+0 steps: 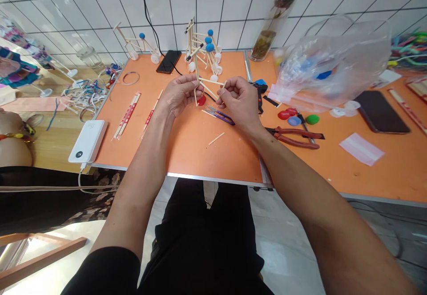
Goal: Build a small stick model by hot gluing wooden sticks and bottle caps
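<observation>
Left hand [180, 95] pinched the wooden stick frame [211, 81] between thumb and fingers | right hand [238, 101] nearly closed on its crosspiece end | red bottle cap [201, 101] just below left hand | blue-handled scissors [220, 115] below right hand on orange table [187, 153] | fingertip grips between both hands held the frame steady

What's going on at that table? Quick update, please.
Left hand and right hand holding a stick frame. Scissors lying just below.

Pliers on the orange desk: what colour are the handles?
Dark red: the pliers' handles show best in the head view.
</observation>
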`<action>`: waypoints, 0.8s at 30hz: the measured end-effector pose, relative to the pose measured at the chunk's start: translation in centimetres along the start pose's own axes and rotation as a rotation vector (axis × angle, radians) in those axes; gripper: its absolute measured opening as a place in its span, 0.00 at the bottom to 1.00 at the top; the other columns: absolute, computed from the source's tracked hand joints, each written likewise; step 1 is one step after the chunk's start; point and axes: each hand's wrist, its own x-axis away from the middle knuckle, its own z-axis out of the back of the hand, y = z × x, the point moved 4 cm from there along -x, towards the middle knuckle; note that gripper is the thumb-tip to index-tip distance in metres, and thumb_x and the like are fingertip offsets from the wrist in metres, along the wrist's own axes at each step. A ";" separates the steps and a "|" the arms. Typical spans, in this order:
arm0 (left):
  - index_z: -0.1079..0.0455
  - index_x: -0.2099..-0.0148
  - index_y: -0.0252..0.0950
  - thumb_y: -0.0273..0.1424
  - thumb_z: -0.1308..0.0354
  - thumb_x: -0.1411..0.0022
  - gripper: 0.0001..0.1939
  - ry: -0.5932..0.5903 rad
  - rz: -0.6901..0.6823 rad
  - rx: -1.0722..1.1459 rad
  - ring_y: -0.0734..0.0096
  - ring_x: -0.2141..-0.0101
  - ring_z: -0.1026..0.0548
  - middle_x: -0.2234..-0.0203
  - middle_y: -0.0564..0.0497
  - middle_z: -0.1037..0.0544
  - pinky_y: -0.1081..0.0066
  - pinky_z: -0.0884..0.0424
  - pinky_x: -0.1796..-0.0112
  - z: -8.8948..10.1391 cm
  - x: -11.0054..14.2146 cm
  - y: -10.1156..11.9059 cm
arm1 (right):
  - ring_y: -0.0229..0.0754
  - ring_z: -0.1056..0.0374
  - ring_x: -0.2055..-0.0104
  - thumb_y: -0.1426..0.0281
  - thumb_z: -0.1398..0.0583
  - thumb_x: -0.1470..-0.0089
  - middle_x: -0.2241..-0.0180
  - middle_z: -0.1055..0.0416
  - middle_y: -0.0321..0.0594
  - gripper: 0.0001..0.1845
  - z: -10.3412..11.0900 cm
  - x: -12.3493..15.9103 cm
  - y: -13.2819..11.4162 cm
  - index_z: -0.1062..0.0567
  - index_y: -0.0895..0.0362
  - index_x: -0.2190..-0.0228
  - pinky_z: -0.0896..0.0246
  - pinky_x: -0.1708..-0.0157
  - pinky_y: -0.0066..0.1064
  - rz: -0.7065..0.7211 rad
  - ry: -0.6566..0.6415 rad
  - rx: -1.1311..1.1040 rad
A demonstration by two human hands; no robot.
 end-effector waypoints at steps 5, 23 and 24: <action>0.21 0.59 0.35 0.23 0.29 0.36 0.06 0.009 0.001 0.002 0.75 0.73 0.18 0.69 0.50 0.14 0.72 0.18 0.63 -0.1 0.2 0.1 | 0.42 0.20 0.68 0.58 0.29 0.36 0.70 0.24 0.32 0.12 -0.1 0.1 -0.3 0.26 0.47 0.62 0.18 0.68 0.36 -0.002 -0.001 -0.007; 0.22 0.59 0.36 0.25 0.26 0.37 0.08 0.019 0.023 0.007 0.77 0.73 0.17 0.69 0.52 0.14 0.73 0.17 0.62 -0.3 0.3 0.2 | 0.44 0.20 0.68 0.55 0.28 0.37 0.71 0.25 0.32 0.15 -0.1 0.1 -0.4 0.27 0.47 0.63 0.18 0.67 0.38 -0.005 0.011 -0.017; 0.22 0.59 0.36 0.25 0.27 0.36 0.07 0.015 0.016 0.004 0.77 0.73 0.18 0.69 0.51 0.14 0.73 0.17 0.62 -0.3 0.3 0.3 | 0.44 0.20 0.68 0.55 0.28 0.37 0.70 0.25 0.32 0.15 -0.1 0.1 -0.4 0.27 0.47 0.62 0.18 0.67 0.38 -0.002 0.009 -0.018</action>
